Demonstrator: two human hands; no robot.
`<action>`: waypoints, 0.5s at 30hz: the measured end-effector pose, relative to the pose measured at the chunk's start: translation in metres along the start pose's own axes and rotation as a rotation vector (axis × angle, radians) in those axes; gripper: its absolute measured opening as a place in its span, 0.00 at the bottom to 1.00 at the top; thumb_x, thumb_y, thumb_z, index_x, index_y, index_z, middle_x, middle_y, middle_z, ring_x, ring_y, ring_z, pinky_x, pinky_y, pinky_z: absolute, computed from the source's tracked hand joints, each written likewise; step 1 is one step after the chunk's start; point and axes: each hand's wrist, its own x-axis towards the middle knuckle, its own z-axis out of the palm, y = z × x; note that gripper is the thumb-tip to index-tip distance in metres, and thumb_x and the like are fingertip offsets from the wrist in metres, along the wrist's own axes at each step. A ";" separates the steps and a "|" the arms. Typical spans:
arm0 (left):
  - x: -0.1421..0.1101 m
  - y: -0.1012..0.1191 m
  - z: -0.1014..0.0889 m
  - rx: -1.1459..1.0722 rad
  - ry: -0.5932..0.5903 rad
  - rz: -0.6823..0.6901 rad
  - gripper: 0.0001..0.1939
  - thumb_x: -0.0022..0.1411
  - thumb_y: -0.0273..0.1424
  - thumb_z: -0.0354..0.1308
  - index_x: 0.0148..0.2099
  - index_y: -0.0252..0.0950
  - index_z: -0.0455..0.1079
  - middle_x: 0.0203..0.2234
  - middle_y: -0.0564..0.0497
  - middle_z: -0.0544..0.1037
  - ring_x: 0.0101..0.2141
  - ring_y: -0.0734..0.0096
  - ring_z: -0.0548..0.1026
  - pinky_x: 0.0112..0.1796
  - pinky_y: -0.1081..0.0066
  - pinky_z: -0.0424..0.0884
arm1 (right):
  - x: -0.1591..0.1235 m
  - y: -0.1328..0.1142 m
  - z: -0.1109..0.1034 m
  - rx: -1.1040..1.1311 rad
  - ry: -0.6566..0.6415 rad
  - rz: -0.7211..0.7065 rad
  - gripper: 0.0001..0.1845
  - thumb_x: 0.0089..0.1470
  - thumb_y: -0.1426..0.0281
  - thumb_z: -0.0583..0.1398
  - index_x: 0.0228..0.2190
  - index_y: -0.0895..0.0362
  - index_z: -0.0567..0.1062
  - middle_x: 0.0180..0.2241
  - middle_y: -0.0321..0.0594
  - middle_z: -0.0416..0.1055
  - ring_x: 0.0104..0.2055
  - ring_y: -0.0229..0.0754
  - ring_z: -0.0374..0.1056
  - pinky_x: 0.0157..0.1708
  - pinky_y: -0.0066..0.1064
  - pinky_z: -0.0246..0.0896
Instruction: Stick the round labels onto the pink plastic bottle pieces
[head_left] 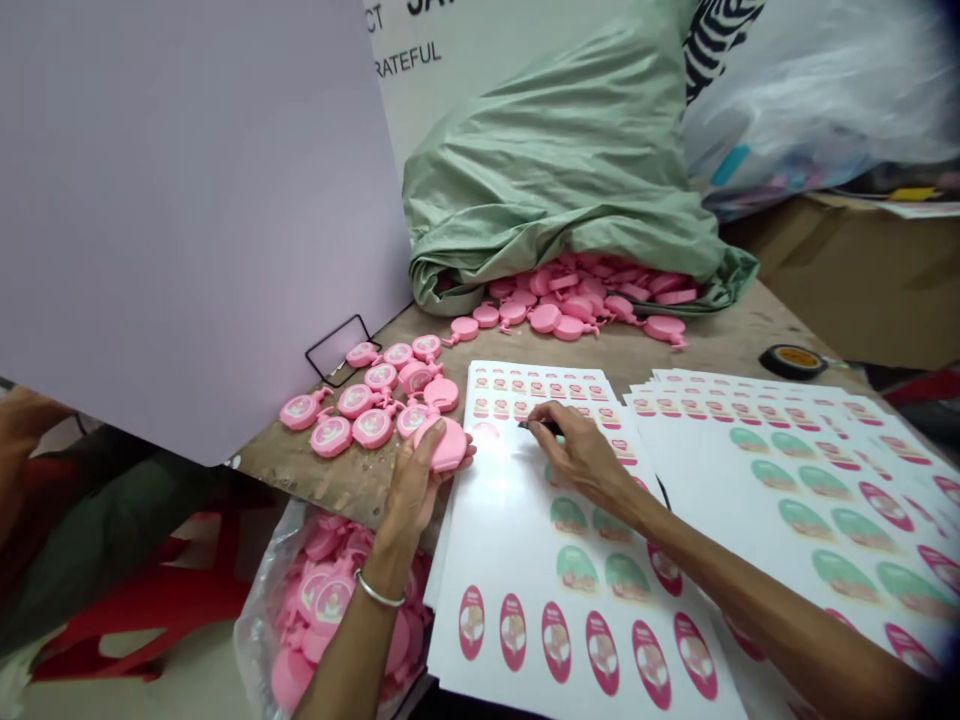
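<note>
Wooden table edge (315, 495) passes beneath the left hand (416, 480) gripping a pink disc (450, 445).

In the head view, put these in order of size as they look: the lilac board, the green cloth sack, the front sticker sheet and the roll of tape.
Largest to smallest: lilac board; then green cloth sack and front sticker sheet, unranked because the sheet is nearer the camera; roll of tape.

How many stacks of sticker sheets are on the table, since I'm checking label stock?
2: one stack of sticker sheets lies under the right hand, and a second stack lies to its right. Others may be hidden beneath them.
</note>
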 end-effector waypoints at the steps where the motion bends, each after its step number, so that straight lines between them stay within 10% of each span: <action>1: 0.002 -0.001 0.000 0.007 -0.007 -0.007 0.18 0.53 0.35 0.66 0.43 0.30 0.69 0.31 0.45 0.80 0.28 0.64 0.80 0.29 0.70 0.79 | 0.005 -0.001 0.007 -0.036 -0.004 0.011 0.07 0.60 0.66 0.53 0.34 0.53 0.70 0.31 0.38 0.73 0.34 0.43 0.65 0.36 0.35 0.56; 15: 0.018 -0.011 0.007 0.084 -0.142 -0.076 0.21 0.56 0.37 0.64 0.50 0.34 0.68 0.45 0.43 0.76 0.35 0.64 0.80 0.33 0.69 0.79 | 0.014 0.001 0.047 -0.288 0.065 -0.097 0.10 0.60 0.68 0.53 0.31 0.56 0.72 0.31 0.43 0.74 0.36 0.46 0.62 0.37 0.36 0.46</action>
